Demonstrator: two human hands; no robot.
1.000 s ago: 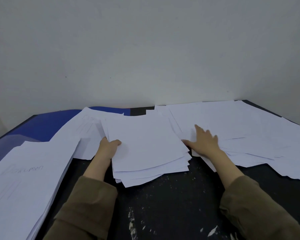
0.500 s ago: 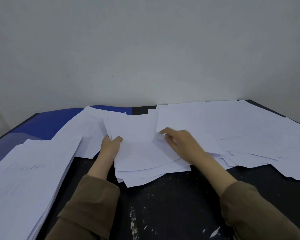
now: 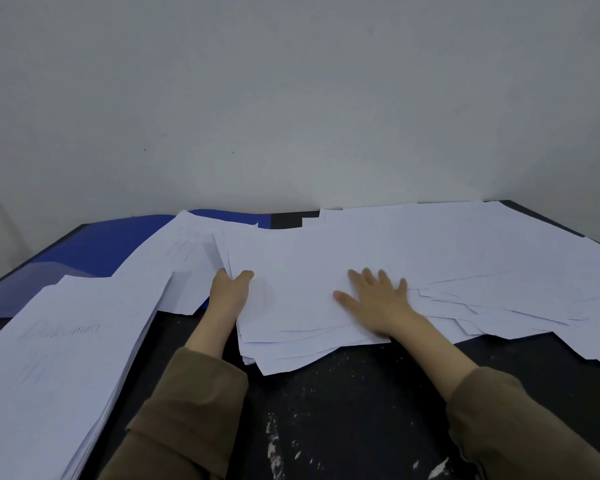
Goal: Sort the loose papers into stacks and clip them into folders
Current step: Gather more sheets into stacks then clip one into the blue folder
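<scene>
A loose stack of white sheets [image 3: 291, 299] lies in the middle of the dark table. My left hand [image 3: 230, 292] grips its left edge, thumb on top and fingers hidden under the paper. My right hand [image 3: 378, 301] lies flat on the top sheet with fingers spread. To the right spreads a wide scatter of loose white papers [image 3: 499, 271]. A thick pile with handwriting [image 3: 59, 358] sits at the near left. A blue folder [image 3: 97, 247] lies at the back left, partly covered by more sheets [image 3: 174, 251].
The black table [image 3: 343, 420] shows white paint flecks in front of the stack. A pale wall [image 3: 291, 98] rises right behind the table's far edge. The table's right corner [image 3: 520, 209] is at the back right.
My right hand brought a sheet from the right scatter onto the middle stack and now lies flat on it. My left hand kept its hold on the stack's left edge.
</scene>
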